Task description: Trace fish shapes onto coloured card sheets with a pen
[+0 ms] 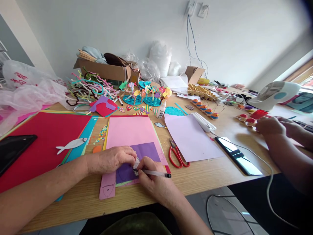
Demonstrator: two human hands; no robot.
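Note:
My right hand (155, 182) grips a pen (157, 173), its tip down at a small whitish paper cutout (136, 165). That cutout lies on a purple sheet (149, 150), and its shape is partly covered by my fingers. My left hand (117, 159) has its fingers curled together, pressing the cutout against the sheet. Beneath are a pink sheet (129, 129) and more coloured paper. A pink strip with a drawn fish (107, 190) pokes out below my left wrist. Red-handled scissors (176, 156) rest to the right, beside a pale lilac sheet (193, 137).
Left are a red sheet (56, 124), a white fish cutout (72, 144) and a black phone (17, 148). A glue bottle (161, 110) stands behind the sheets. Another phone (237, 156) with a cable lies right, near a co-worker's hands (271, 125). Pipe cleaners (90, 85) are heaped behind.

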